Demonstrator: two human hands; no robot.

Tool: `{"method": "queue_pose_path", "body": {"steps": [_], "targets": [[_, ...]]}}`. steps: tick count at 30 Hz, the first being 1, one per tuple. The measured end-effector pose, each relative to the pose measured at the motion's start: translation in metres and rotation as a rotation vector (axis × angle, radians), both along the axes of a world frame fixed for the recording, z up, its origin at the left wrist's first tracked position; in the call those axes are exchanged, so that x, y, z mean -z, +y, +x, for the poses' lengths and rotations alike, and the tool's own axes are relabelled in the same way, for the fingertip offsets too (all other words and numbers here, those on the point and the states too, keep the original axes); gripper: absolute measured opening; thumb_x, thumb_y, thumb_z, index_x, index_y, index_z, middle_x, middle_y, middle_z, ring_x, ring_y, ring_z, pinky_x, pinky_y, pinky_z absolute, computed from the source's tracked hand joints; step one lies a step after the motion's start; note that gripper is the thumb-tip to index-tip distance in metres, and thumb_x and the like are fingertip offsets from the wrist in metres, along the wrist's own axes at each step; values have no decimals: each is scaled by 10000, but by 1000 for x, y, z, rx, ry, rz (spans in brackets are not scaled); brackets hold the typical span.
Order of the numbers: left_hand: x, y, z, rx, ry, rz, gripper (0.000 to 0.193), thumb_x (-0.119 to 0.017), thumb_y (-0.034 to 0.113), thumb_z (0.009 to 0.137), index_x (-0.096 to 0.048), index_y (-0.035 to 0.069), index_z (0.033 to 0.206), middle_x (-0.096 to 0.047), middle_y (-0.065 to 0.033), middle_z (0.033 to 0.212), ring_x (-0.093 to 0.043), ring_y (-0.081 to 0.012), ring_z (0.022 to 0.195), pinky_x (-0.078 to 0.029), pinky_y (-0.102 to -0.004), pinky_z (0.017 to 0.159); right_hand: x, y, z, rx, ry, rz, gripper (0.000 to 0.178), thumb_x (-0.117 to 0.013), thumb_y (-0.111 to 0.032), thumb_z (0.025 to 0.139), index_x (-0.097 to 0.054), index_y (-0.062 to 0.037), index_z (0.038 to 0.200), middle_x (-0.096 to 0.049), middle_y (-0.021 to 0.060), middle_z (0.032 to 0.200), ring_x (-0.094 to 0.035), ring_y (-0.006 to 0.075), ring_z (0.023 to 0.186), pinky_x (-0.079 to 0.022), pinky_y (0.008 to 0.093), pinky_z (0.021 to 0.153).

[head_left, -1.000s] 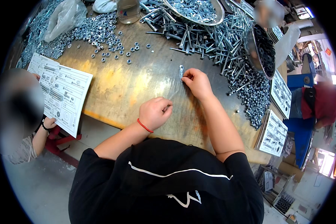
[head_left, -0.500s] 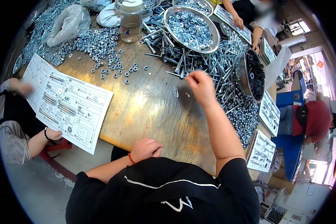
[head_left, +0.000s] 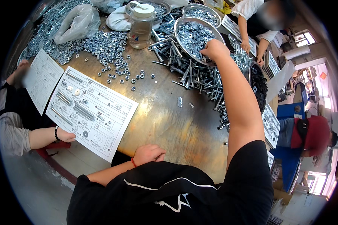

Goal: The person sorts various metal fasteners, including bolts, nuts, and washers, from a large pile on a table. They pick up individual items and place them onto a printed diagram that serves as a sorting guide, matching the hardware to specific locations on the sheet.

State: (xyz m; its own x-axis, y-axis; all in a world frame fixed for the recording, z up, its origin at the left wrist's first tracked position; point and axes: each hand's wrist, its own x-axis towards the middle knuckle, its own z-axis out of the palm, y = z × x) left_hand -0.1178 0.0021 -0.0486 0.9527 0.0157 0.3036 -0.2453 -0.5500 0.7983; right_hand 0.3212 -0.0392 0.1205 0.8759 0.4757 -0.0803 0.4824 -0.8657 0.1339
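My right hand (head_left: 216, 50) reaches over the near rim of a round metal bowl (head_left: 177, 34) full of flat washers (head_left: 193, 33). Its fingers are bent together, tips down at the washers; whatever they grip is hidden. Below that arm lie heaped bolts (head_left: 186, 71). My left hand (head_left: 149, 153), a red band at its wrist, rests loosely curled by the near edge of the wooden table (head_left: 157, 127), with nothing visible in it. On the tabletop between my hands lie a small clear packet (head_left: 180, 102) and a tiny scrap (head_left: 191, 105).
Lock nuts (head_left: 116, 67) are scattered at left, beside a lidded jar (head_left: 141, 32) and a plastic bag (head_left: 79, 24). A person at left holds printed sheets (head_left: 92, 112). Another person's hands (head_left: 246, 45) are at the far right. A bowl of black washers (head_left: 257, 88) stands right of my arm.
My right hand has moved forward from above the tabletop by the bolts to the washer bowl. The neighbour's printed sheet has come further right, over the table edge. My left hand stays put.
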Motion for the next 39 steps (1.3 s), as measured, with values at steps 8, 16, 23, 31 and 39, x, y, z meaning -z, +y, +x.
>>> {"method": "queue_pose_path", "body": {"steps": [8, 16, 23, 31, 39], "targets": [[-3, 0, 1, 4, -24, -12, 86, -711, 134, 737, -679, 133, 817, -613, -39, 706, -619, -253, 640, -482, -363, 544, 7, -7, 17, 10, 7, 54, 343, -793, -372, 737, -758, -65, 886, -729, 111, 911, -699, 291, 842, -554, 397, 719], [-5, 1, 0, 5, 15, -2, 90, -714, 136, 751, -676, 114, 829, -622, -57, 722, -626, -277, 665, -484, -385, 555, 3, 3, 20, -17, 66, -66, 343, -804, -330, 723, -753, -44, 905, -727, 131, 920, -701, 303, 850, -557, 399, 739], [-5, 0, 0, -25, 8, 17, 65, -695, 136, 750, -682, 136, 814, -621, -32, 715, -627, -244, 656, -493, -359, 557, 9, -4, 6, 2, -69, 50, 297, -749, -275, 730, -751, -66, 941, -717, 153, 1009, -692, 318, 941, -556, 411, 801], [-6, -2, -1, -39, 66, 18, 62, -698, 172, 773, -698, 141, 827, -640, -36, 734, -637, -256, 679, -492, -382, 570, 14, 3, -6, 103, -100, 84, 304, -721, -238, 726, -748, -62, 972, -718, 149, 1033, -691, 320, 962, -555, 413, 827], [-12, -2, 2, -8, 146, 53, 86, -688, 172, 781, -720, 127, 846, -653, -43, 749, -641, -243, 680, -505, -361, 576, 11, -33, 4, 5, 15, 584, 238, -762, -232, 678, -757, -35, 810, -727, 138, 792, -700, 266, 728, -547, 357, 711]]}}
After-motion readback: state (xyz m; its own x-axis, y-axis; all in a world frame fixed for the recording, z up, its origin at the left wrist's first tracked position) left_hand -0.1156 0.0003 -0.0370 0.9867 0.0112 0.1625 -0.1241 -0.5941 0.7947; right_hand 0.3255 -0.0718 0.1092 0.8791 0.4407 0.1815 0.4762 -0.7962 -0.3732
